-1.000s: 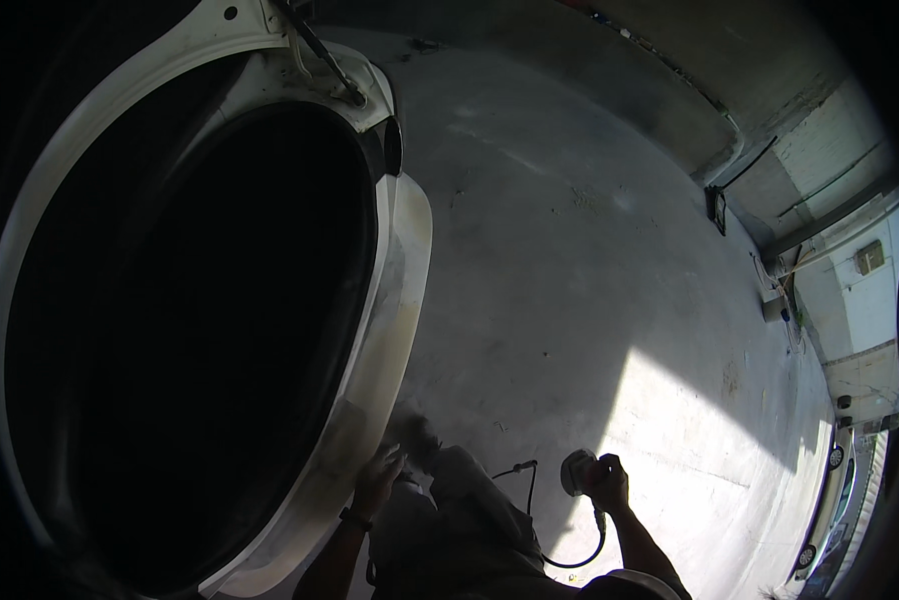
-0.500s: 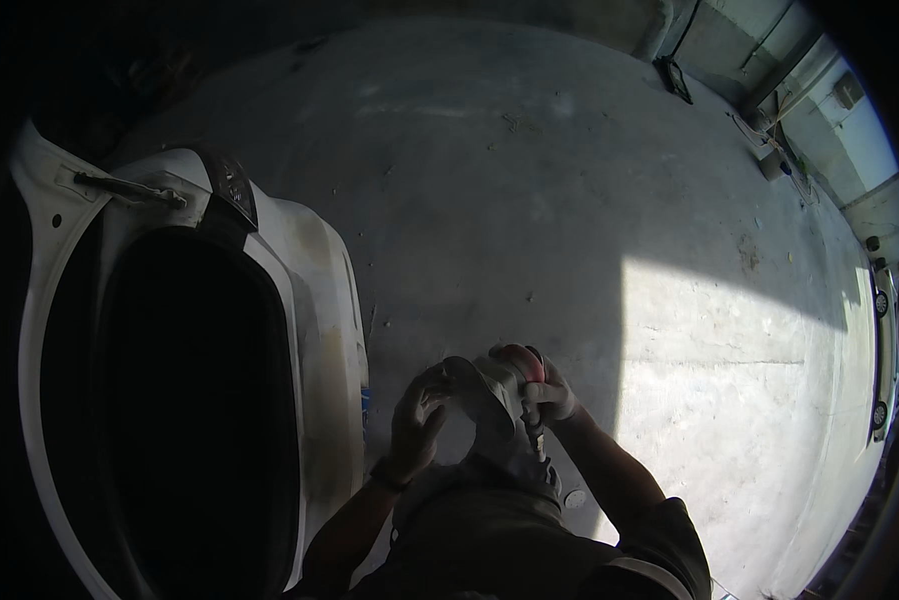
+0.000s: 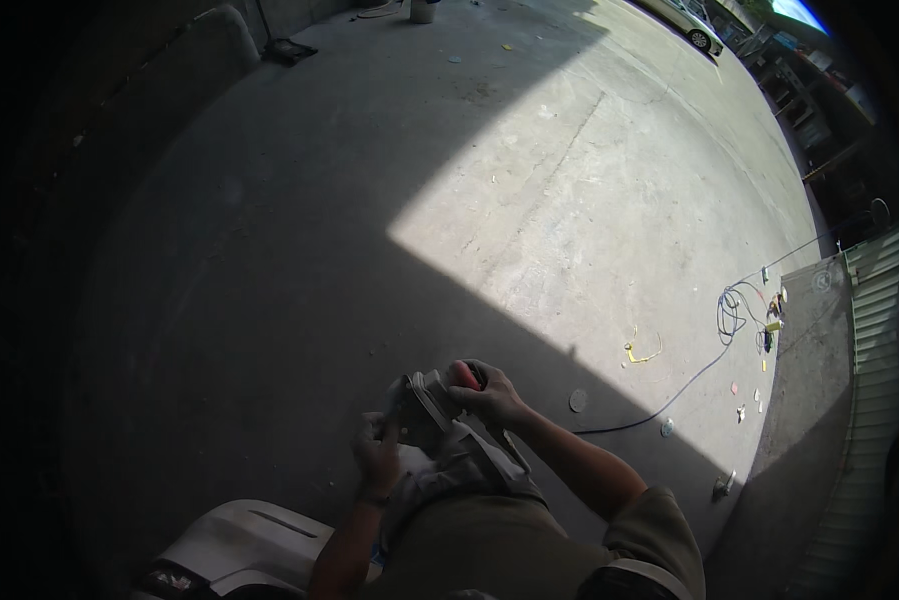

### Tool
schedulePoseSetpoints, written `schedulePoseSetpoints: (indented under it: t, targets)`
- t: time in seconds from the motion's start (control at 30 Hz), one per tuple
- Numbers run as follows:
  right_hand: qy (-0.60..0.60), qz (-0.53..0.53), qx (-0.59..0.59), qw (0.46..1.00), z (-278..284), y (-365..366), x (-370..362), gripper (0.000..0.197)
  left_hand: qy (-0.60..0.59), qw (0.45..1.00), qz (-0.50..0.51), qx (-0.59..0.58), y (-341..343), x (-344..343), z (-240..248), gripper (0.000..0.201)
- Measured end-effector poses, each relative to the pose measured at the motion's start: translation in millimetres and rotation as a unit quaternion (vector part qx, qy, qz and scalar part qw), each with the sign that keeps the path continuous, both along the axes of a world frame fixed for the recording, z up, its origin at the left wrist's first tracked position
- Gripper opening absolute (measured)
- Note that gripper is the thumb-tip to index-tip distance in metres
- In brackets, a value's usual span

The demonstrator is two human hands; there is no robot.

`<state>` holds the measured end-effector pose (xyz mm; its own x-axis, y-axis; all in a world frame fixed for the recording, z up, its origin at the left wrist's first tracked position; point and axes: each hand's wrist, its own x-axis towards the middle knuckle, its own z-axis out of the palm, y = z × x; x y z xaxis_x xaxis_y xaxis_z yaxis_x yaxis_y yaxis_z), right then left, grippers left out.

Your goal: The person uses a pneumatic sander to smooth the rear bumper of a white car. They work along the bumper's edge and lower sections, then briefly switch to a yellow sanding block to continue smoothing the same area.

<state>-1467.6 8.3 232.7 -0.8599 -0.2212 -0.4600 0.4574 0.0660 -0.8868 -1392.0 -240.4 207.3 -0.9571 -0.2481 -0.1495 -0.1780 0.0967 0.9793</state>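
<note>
My right hand [image 3: 491, 397] is wrapped around the red-topped body of a power sander [image 3: 463, 376], held in front of my waist. The sander is tipped on its side, so its round pad points left. A thin greyish sanding disc [image 3: 409, 408] is at the pad's face. My left hand [image 3: 377, 452] is at the left edge of this disc, fingers curled and thumb against it. Shadow hides exactly how the fingertips meet the disc. Both hands look dusty.
A white car body [image 3: 239, 545] stands close at lower left. A blue hose [image 3: 659, 412] runs across the concrete floor to a coil [image 3: 731, 312] at right. Small scraps lie near a ribbed metal panel [image 3: 869, 340]. Another car [image 3: 694, 30] is parked far off.
My view has turned right, moving the white car body to the lower left and bringing the hose into sight. My left hand has gone from open beside the disc to gripping its edge.
</note>
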Motion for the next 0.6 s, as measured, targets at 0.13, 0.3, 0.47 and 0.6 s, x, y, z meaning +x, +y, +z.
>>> schedulePoseSetpoints:
  t: [0.13, 0.3, 0.47, 0.6]
  targets:
    - [-0.023, -0.282, 0.084, 0.955, -9, 89, 82, 0.056, 0.046, 0.987, -0.148, -0.042, 22, -47, -5, 0.018]
    - [-0.003, -0.508, -0.039, 0.86, -10, 148, 228, 0.029, -0.004, 0.956, -0.262, -0.134, 3, -79, 5, 0.034]
    - [-0.005, -0.479, 0.032, 0.877, -55, 137, 291, 0.019, 0.036, 0.981, -0.113, -0.152, -51, -42, -39, 0.039]
    - [-0.151, -0.325, 0.118, 0.926, -97, 120, 265, 0.022, -0.035, 0.967, 0.085, -0.236, -141, 33, -90, 0.038]
